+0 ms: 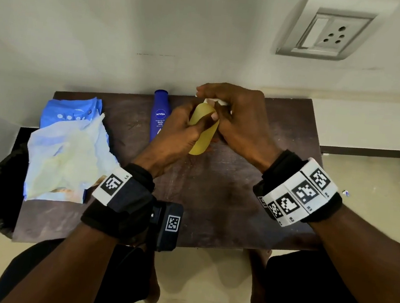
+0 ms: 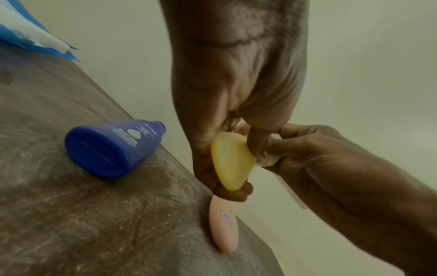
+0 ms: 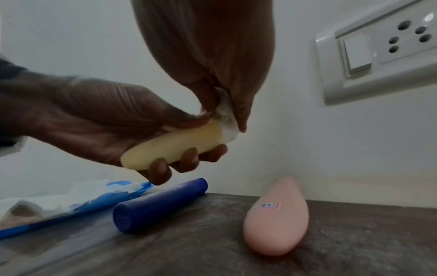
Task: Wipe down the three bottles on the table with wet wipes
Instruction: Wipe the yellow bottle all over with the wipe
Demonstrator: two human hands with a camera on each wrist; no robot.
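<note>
While gripped by left hand (image 1: 173, 134), yellow bottle (image 1: 202, 132); wipe (image 3: 225, 119) at its tip

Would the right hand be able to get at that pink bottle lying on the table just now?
Probably yes, once freed. The pink bottle lies uncovered on the table just beneath the right hand, but that hand is pinching a wet wipe against the yellow bottle.

I see soft, even indoor light, dim in both wrist views; edges bend strongly, and the nearest hand blurs there.
</note>
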